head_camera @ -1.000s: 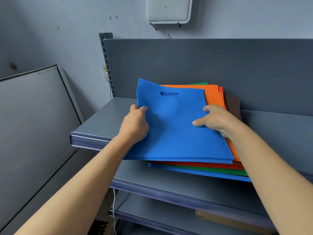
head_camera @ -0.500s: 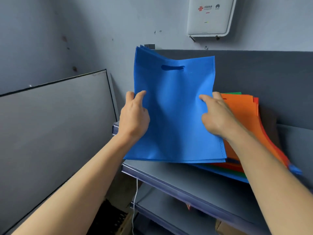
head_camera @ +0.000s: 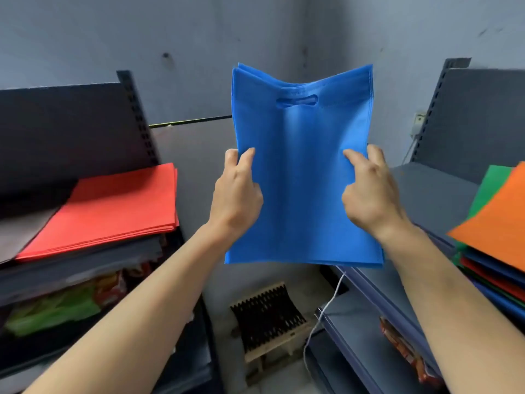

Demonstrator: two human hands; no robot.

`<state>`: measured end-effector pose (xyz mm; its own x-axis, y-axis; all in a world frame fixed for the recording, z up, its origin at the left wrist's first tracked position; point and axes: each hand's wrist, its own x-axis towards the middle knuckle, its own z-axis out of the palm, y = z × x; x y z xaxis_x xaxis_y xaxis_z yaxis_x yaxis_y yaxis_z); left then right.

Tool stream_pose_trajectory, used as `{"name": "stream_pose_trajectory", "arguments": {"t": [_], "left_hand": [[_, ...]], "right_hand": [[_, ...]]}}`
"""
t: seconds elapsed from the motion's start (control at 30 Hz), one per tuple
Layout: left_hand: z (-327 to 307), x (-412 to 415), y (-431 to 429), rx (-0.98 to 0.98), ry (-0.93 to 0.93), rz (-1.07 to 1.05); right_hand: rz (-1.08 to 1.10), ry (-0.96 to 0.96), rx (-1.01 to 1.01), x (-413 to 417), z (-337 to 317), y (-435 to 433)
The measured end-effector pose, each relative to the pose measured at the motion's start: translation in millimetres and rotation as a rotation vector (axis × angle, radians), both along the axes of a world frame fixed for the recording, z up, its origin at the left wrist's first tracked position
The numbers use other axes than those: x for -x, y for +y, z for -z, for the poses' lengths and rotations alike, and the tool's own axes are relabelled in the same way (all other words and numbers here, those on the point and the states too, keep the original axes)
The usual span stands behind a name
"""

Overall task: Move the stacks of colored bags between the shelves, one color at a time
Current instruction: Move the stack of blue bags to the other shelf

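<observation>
Gripping blue bags (head_camera: pixel 304 180) edgewise, midair

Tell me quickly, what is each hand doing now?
Left hand: closed, gripping the left edge of the blue bags.
Right hand: closed, gripping their right edge.

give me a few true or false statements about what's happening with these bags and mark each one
1. Both the left hand and right hand grip the blue bags, held upright in the air. True.
2. A red stack lies on the left shelving. True.
3. The orange bags top the left pile. False: they top the pile on the right.
4. The blue bags' handle cutout points down. False: it is at the top.
</observation>
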<state>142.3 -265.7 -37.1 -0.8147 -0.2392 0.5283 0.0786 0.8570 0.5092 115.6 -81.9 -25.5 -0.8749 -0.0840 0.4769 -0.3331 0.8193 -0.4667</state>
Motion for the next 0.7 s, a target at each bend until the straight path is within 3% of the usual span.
{"name": "stream_pose_trajectory", "arguments": {"t": [0.37, 0.7], "left_hand": [[-8.1, -92.2, -152.3, -0.029, 0.12, -0.265], [-14.7, -201.0, -343.9, -0.012, 0.163, -0.458]], "right_hand": [[-0.321, 0.072, 0.017, -43.7, -15.4, -166.3], [-0.517, 0.071, 0.052, -128.5, -19.9, -371.5]]}}
